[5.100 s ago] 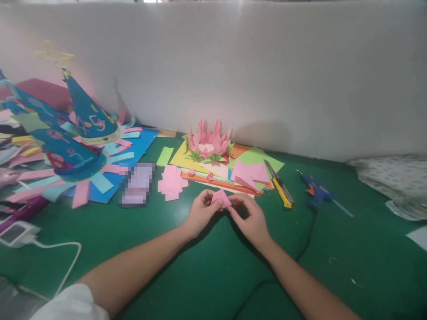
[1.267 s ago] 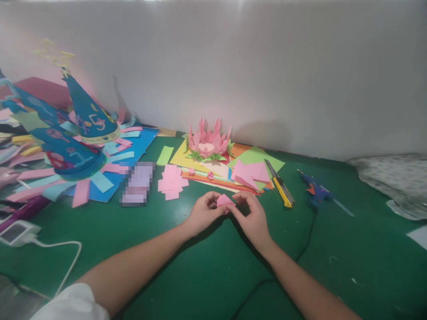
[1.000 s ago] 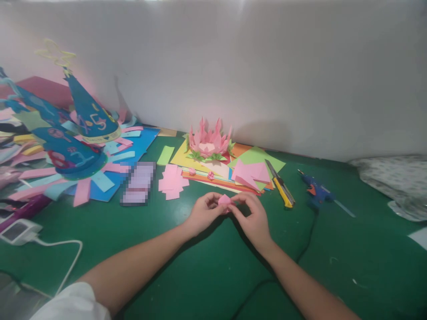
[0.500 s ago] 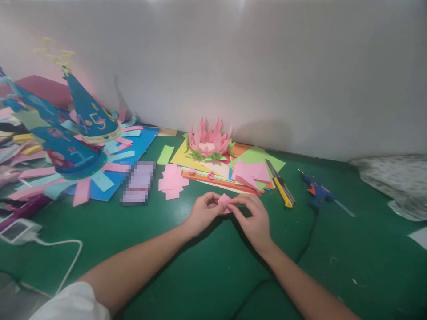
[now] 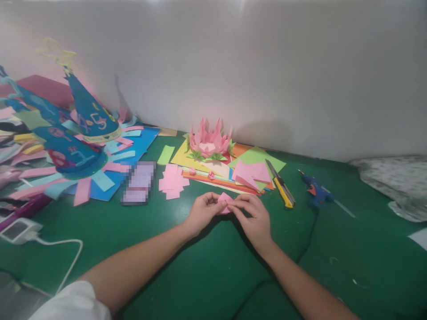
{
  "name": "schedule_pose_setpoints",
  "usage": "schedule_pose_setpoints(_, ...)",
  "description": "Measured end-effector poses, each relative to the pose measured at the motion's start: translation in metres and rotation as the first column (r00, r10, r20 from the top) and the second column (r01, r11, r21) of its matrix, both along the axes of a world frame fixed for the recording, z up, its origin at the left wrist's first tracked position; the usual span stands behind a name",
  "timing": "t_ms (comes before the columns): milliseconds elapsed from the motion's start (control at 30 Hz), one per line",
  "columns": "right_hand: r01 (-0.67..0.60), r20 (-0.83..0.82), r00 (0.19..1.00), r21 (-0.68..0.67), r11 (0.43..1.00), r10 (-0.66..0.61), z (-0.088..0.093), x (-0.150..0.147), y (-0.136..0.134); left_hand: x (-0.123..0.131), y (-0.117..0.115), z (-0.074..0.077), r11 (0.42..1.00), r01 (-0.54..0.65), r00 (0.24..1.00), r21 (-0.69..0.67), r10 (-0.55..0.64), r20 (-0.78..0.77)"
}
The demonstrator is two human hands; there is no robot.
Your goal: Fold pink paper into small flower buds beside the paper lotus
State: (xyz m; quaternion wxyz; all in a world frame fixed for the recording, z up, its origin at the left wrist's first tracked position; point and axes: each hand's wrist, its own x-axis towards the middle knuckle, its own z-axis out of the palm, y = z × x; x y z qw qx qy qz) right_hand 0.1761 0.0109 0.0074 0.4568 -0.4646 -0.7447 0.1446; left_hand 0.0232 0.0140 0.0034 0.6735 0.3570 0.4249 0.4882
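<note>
We hold a small pink paper (image 5: 224,197) between both hands: our left hand (image 5: 204,212) pinches its left side, our right hand (image 5: 254,221) nips its right side with the fingertips, though its folds are perhaps too blurred to read. It is above the green table (image 5: 187,275), nearer us than the paper flower (image 5: 210,141).

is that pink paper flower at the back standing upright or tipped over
Upright: the pink paper flower has its petal tips pointing up, with green leaves spread low around it, above the coloured sheets.
</note>
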Motion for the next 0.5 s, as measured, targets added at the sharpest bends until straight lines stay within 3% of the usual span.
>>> schedule_pose_setpoints(400, -0.022, -0.042, 0.999, -0.012, 1.0, 0.022, -0.0007, -0.0009, 0.0004, -0.0022, 0.0013, 0.0012, 1.0, 0.001, 1.0, 0.007, -0.001, 0.005)
schedule_pose_setpoints(500, -0.054, -0.123, 0.991, -0.08, 0.995, 0.044, -0.0017, -0.001, 0.0022, -0.0013, 0.0016, 0.0024, 1.0, -0.003, 1.0, 0.006, 0.003, -0.001)
